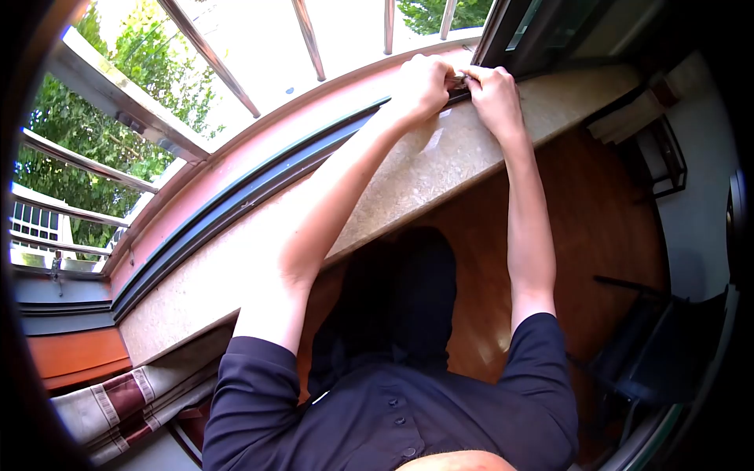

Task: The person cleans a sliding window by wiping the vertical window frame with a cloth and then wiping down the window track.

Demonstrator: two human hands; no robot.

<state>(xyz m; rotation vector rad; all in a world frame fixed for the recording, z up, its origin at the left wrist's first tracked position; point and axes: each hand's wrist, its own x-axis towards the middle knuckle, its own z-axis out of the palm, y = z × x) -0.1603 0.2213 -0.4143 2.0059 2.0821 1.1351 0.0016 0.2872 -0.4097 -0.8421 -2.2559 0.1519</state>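
Both arms stretch forward over the stone window sill [408, 177]. My left hand [426, 85] is closed, its fingers curled in at the far end of the dark window track [275, 173]. Close beside it on the right, my right hand [496, 96] pinches with thumb and fingertips. Between the two sets of fingertips is a small, partly shiny thing [462, 81]; fingers cover most of it, so its kind cannot be made out. The dark frame of the window sash [491, 43] stands just beyond my right hand.
Metal bars [208, 59] run outside the window, with trees behind. A striped curtain [118, 400] hangs at lower left, and another curtain [624, 118] at upper right. A dark chair [652, 345] stands on the wooden floor [589, 212] to the right.
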